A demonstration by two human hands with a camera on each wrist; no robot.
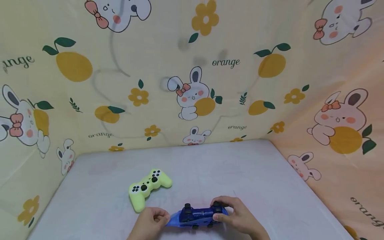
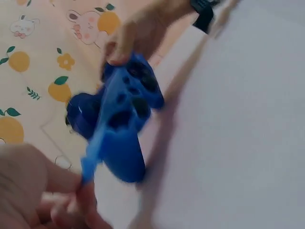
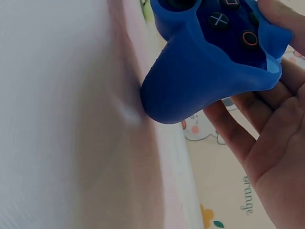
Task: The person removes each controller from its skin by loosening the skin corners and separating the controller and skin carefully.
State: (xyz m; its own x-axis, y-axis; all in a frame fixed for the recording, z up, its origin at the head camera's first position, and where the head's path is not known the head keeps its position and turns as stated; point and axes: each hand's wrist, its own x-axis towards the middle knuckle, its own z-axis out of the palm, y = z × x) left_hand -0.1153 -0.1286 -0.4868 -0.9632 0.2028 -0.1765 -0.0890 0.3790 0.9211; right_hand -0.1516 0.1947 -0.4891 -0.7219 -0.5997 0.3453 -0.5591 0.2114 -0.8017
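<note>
The blue game controller (image 1: 199,216) is held low over the white table (image 1: 264,173), long axis lying left to right between the hands. Its stretched blue silicone skin (image 2: 90,160) is pinched by the left hand (image 1: 151,221); the right grip is clasped by the right hand (image 1: 237,216). A yellow-green controller (image 1: 149,186) lies just beyond, nearer the left hand.

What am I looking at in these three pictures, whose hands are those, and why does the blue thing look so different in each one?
No machine here: a person wears three cameras. The wide picture comes from the head, the other two from the wrists. On the pale table lies a yellow game controller. The right hand holds a blue game controller by one end. The left hand pinches its stretchy blue cover and pulls the edge away. The wrist pictures show that same controller from close up, somewhat blurred. Cloth printed with rabbits and oranges stands around the table.
</note>
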